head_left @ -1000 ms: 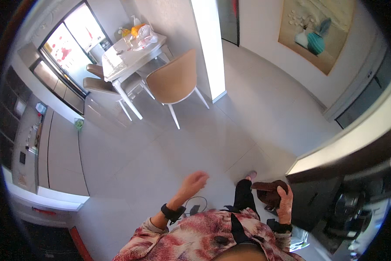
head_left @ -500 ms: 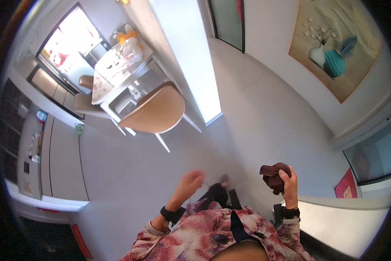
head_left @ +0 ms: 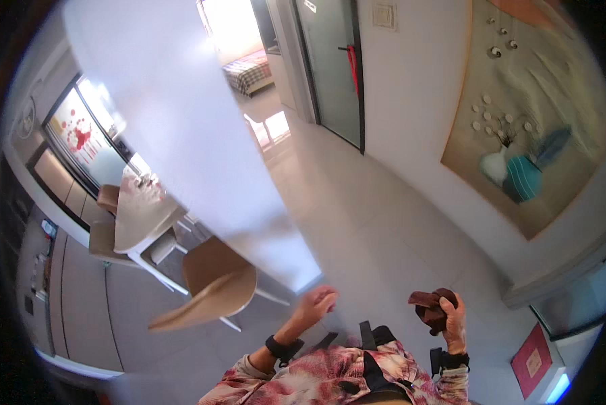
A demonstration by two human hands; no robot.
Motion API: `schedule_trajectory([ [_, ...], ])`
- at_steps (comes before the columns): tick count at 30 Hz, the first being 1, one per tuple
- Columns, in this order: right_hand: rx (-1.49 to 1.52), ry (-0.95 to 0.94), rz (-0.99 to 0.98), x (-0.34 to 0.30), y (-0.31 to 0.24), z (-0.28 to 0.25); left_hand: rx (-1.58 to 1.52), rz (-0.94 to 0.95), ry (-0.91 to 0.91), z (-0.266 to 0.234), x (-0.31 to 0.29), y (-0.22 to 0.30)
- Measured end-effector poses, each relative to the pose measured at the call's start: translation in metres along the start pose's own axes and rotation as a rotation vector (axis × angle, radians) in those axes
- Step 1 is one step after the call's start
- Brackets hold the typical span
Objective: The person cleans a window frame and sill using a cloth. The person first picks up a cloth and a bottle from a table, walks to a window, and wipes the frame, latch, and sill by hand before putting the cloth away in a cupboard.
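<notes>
My right hand [head_left: 454, 321] is closed on a bunched dark brown cloth [head_left: 432, 310], held out in front of me on the right. Part of the cloth sticks out to the left in a folded flap; what kind of cloth it is cannot be made out. My left hand [head_left: 315, 305] hangs in front of my body with its fingers curled in, and nothing shows in it. Its nearest neighbour is the foot of a white wall [head_left: 181, 135]. Black bands sit on both wrists.
Left of the wall stand a tan chair [head_left: 218, 277] and a white table [head_left: 148, 223]. Pale tiled floor [head_left: 357, 209] runs ahead to a frosted glass door [head_left: 330, 74] and a room with a bed [head_left: 249, 71]. A vase picture [head_left: 518, 148] hangs right, above a red mat [head_left: 533, 361].
My view has moved forward along the passage; the wall, chair and table now sit farther left and lower. The brown cloth stays in my right hand. My left hand is still curled.
</notes>
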State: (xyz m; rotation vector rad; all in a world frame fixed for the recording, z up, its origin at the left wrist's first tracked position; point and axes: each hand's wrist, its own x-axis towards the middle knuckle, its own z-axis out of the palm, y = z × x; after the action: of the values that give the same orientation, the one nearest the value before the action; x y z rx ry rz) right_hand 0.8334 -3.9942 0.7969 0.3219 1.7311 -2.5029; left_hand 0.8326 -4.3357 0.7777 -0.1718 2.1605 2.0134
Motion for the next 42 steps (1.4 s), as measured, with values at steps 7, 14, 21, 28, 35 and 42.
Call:
schedule_trajectory([
  [7,-0.139,0.081,0.072,0.153,0.008,0.001,0.072,0.104,-0.038,-0.006,0.16,0.051],
  [14,-0.214,-0.129,0.1,0.335,-0.074,0.095,-0.14,0.091,0.131,-0.05,0.278,0.09],
  [21,-0.342,-0.449,0.243,0.514,-0.082,0.196,-0.17,-0.02,0.485,-0.105,0.351,0.108],
  [28,-0.29,-0.677,0.28,0.646,-0.022,0.327,-0.194,0.017,0.72,-0.212,0.442,0.096],
  [35,-0.23,-0.694,0.3,0.764,-0.018,0.428,-0.296,0.02,0.792,-0.299,0.537,0.102],
  [42,-0.433,-0.654,0.075,0.896,0.041,0.493,-0.277,0.035,0.821,-0.394,0.665,0.11],
])
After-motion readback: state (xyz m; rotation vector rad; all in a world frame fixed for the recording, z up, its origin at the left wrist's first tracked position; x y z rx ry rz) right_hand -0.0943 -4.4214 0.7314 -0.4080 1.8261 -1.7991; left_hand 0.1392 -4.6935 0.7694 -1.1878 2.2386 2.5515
